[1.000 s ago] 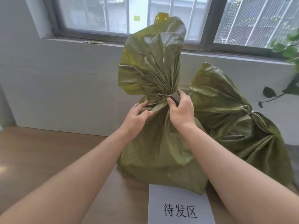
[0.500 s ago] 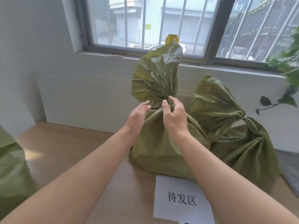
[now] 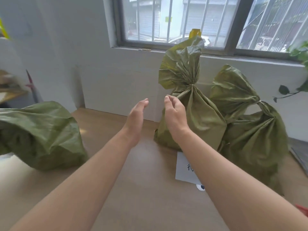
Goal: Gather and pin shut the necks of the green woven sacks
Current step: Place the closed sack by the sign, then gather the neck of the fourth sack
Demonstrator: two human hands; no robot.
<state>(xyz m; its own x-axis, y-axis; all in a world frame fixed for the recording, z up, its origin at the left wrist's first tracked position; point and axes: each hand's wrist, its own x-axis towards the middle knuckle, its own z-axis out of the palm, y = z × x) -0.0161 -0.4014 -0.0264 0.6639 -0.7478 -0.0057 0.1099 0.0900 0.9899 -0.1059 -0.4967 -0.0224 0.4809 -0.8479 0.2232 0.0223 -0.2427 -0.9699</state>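
Both hands hover above the wooden bench, holding nothing. The left hand has its grip spread, fingers straight and together, palm turned inward. The right hand has a loose grip, fingers lightly curled, just in front of the middle sack without touching it. That green woven sack stands upright against the wall below the window, its neck gathered and bound. The right sack leans beside it, touching, with its neck also cinched. A third sack lies well apart at the left, its mouth not visible. A paper label lies before the middle sack.
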